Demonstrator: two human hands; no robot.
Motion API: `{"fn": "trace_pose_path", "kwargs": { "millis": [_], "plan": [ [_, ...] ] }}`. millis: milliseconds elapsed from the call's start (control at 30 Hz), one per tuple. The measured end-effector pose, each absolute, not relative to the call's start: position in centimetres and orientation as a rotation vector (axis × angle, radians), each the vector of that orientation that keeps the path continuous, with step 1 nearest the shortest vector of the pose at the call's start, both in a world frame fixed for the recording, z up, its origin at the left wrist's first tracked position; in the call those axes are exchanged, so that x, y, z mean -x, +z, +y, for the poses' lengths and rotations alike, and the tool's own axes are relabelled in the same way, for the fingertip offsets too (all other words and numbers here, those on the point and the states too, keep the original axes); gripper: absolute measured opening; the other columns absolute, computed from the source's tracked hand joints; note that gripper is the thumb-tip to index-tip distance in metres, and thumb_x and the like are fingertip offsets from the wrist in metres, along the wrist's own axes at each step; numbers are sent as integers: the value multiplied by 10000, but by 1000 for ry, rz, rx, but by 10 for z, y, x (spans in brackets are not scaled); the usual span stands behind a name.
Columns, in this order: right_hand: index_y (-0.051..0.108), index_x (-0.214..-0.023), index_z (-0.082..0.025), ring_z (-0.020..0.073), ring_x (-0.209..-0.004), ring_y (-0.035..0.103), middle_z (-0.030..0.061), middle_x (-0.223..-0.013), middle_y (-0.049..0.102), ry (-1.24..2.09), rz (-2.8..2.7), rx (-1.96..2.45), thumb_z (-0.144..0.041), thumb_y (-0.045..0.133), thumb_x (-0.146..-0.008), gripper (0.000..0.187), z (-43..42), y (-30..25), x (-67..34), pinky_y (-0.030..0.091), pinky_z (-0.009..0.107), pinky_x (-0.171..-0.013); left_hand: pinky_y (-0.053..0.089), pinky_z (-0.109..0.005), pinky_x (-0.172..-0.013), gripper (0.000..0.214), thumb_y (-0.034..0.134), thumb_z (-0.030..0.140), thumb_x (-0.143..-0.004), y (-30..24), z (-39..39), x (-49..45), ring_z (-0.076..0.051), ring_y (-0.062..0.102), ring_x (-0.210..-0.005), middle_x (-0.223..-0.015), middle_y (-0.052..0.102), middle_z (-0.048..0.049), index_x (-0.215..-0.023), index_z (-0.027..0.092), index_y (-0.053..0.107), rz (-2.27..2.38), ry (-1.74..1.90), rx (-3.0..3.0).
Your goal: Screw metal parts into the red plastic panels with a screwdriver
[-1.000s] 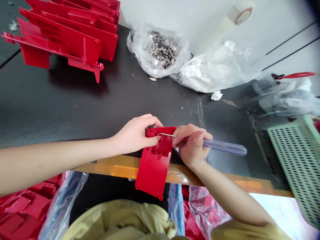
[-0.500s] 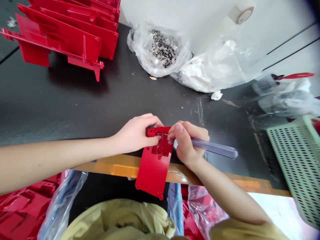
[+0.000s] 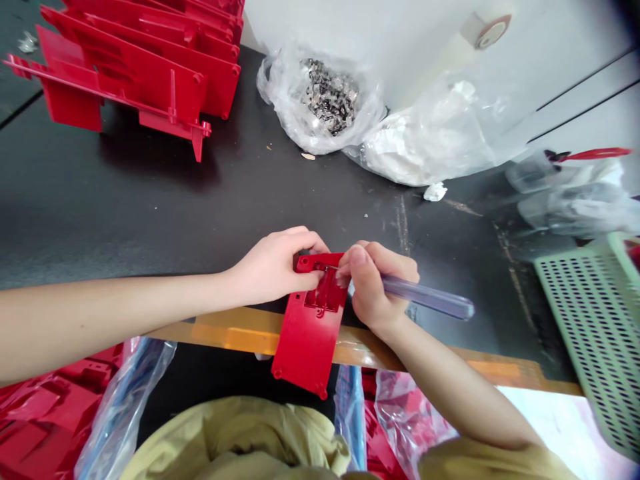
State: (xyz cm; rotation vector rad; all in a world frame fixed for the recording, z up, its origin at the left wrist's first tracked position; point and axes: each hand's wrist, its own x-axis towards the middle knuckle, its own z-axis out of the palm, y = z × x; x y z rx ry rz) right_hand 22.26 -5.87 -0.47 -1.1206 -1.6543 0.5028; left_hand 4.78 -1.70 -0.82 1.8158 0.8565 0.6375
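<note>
Red moulded plastic plate (image 3: 307, 340), held across the near edge of the black desk (image 3: 150, 213), its lower end projecting past the orange-banded rim (image 3: 235, 338) toward my lap. My left hand (image 3: 270, 265) steadies the plate's upper end, its fingers (image 3: 303, 241) closed firmly around it. My right hand (image 3: 373, 287) grips a screwdriver (image 3: 427, 298) with a translucent purple handle, its fingers (image 3: 363, 263) shut near the base of the shaft. Compared with a moment ago, my right hand has closed in on the plate, so the thin steel shaft (image 3: 330, 268) now lies mostly behind those fingers. Its tip seems to sit in the recess at the plate's upper end, though the view there is too poor to be sure. Beyond: a stack of matching red plates (image 3: 140, 73) toward the far left corner of the desk, a clear plastic bag (image 3: 285, 90) of small metal pieces (image 3: 329, 95) along the far edge, and a green perforated basket (image 3: 590, 333) at the right edge.
</note>
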Motion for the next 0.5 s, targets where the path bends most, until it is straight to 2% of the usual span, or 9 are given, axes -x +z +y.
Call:
{"fn": "trace_pose_path", "kwargs": {
  "millis": [500],
  "plan": [
    [426,-548,-197,83,-439,431,-23,-499,457,502,-1677,1133,-432,518,-974,496,-59,-4,-224,350,246,-433,402,-227,-657,112,668,200,-762,-8,-17,-47,-87,551,-705,-837,589,32,-872,184,660,852,630,-1819]
  ]
}}
